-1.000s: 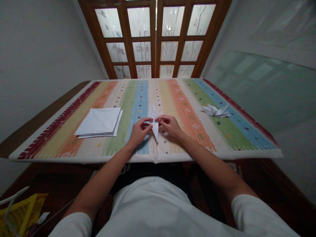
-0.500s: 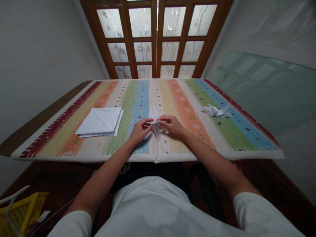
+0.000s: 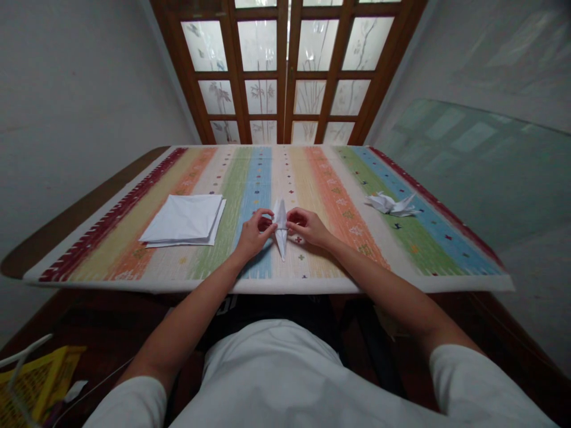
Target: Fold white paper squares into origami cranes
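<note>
With the fingers of our left hand [image 3: 254, 235] and right hand [image 3: 313, 229] we pinch the sides of a narrow folded paper [image 3: 281, 236], set between them at the striped worktop [image 3: 321, 178], one point toward us. White sheets [image 3: 184, 217] lie left of our fingers; a paper bird [image 3: 392, 205] rests well to their right
</note>
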A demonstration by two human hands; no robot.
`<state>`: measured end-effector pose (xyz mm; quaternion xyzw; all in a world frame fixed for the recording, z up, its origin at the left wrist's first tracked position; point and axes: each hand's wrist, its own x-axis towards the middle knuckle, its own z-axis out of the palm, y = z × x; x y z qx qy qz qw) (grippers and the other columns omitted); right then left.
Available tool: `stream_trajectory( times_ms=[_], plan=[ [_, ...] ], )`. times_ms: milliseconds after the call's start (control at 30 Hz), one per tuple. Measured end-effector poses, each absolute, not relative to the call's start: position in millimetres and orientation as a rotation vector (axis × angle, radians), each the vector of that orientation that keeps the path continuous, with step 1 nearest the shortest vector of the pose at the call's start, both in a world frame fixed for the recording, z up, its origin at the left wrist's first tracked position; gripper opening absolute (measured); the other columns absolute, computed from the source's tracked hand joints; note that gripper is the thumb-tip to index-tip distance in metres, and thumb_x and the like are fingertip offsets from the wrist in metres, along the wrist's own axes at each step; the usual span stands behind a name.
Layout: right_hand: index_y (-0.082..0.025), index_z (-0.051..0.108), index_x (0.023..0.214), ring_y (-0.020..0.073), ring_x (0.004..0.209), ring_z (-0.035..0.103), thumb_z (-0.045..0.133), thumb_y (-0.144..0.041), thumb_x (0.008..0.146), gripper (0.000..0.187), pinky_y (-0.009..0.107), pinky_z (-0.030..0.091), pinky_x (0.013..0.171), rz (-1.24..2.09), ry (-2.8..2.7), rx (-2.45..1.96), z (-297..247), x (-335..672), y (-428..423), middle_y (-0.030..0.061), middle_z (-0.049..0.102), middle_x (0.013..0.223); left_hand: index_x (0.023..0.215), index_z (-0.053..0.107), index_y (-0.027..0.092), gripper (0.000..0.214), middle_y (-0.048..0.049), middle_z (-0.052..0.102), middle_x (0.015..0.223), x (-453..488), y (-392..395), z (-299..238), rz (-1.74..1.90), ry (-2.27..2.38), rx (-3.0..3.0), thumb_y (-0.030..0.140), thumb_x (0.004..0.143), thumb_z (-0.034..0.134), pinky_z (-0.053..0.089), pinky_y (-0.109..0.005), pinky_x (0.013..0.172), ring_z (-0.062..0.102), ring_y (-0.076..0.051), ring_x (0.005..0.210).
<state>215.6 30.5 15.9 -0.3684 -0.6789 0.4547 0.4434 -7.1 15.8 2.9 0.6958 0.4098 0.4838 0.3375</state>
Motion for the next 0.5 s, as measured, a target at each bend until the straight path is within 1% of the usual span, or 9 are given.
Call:
stream_trajectory(
  times_ms=[100,167,200,267,300,333,400,467,500],
  plan=[
    [-0.026,0.059,0.101,0.0149,0.065,0.068,0.089,-0.038,0.076,0.041,0.026,0.059,0.058,1.251,-1.582,-0.924,17,212,31,-0.0057,0.069,0.076,0.114,0.062,0.023,0.028,-0.0007,0.076,0.087,-7,16,2,1.285,1.069,1.766,0.022,0.090,0.076,0.062,-0.029,0.077,0.076,-0.016,0.079],
    [-0.027,0.058,0.107,0.0145,0.060,0.067,0.090,-0.032,0.075,0.045,0.023,0.055,0.051,1.310,-1.531,-0.988,20,211,31,-0.0073,0.067,0.072,0.112,0.061,0.024,0.026,0.0000,0.075,0.086,-7,15,2,1.284,1.071,1.772,0.023,0.090,0.075,0.061,-0.028,0.076,0.076,-0.016,0.078],
    [-0.027,0.059,0.107,0.0146,0.058,0.067,0.090,-0.029,0.075,0.046,0.022,0.054,0.048,1.329,-1.516,-1.025,23,210,31,-0.0066,0.068,0.071,0.110,0.061,0.024,0.023,0.0001,0.075,0.085,-7,14,3,1.284,1.072,1.786,0.023,0.091,0.075,0.061,-0.028,0.076,0.075,-0.016,0.078],
    [-0.025,0.063,0.103,0.0155,0.056,0.068,0.092,-0.025,0.074,0.040,0.022,0.052,0.045,1.350,-1.512,-1.083,31,210,29,-0.0032,0.070,0.072,0.104,0.063,0.023,0.015,-0.0006,0.075,0.087,-6,12,4,1.286,1.070,1.827,0.026,0.093,0.073,0.061,-0.029,0.077,0.075,-0.016,0.079],
    [-0.023,0.065,0.096,0.0162,0.057,0.069,0.092,-0.025,0.075,0.034,0.023,0.052,0.044,1.360,-1.530,-1.094,35,210,27,-0.0010,0.071,0.072,0.101,0.064,0.023,0.012,-0.0012,0.076,0.088,-6,11,4,1.292,1.065,1.844,0.027,0.094,0.072,0.061,-0.030,0.078,0.075,-0.017,0.080],
    [-0.022,0.066,0.089,0.0172,0.058,0.070,0.093,-0.027,0.076,0.030,0.023,0.052,0.044,1.361,-1.559,-1.096,40,210,25,0.0011,0.071,0.073,0.099,0.065,0.022,0.010,-0.0018,0.076,0.090,-6,10,5,1.300,1.057,1.853,0.029,0.095,0.071,0.061,-0.030,0.079,0.075,-0.017,0.081],
    [-0.021,0.067,0.079,0.0182,0.062,0.072,0.093,-0.033,0.078,0.029,0.024,0.055,0.047,1.341,-1.632,-1.079,49,208,21,0.0032,0.072,0.074,0.099,0.067,0.022,0.010,-0.0023,0.077,0.092,-5,9,5,1.309,1.041,1.855,0.031,0.097,0.069,0.062,-0.029,0.079,0.075,-0.016,0.081],
    [-0.021,0.069,0.080,0.0175,0.064,0.071,0.093,-0.038,0.078,0.029,0.026,0.057,0.051,1.267,-1.668,-1.061,53,202,17,0.0032,0.073,0.077,0.102,0.070,0.021,0.014,-0.0034,0.078,0.096,-5,8,6,1.324,1.042,1.847,0.035,0.098,0.069,0.063,-0.029,0.078,0.076,-0.017,0.081],
    [-0.021,0.070,0.082,0.0172,0.065,0.071,0.094,-0.040,0.078,0.031,0.027,0.058,0.054,1.206,-1.672,-1.061,54,198,16,0.0033,0.073,0.078,0.105,0.071,0.021,0.018,-0.0050,0.078,0.101,-4,8,6,1.340,1.051,1.846,0.038,0.099,0.069,0.063,-0.029,0.077,0.077,-0.017,0.084]
  ],
)
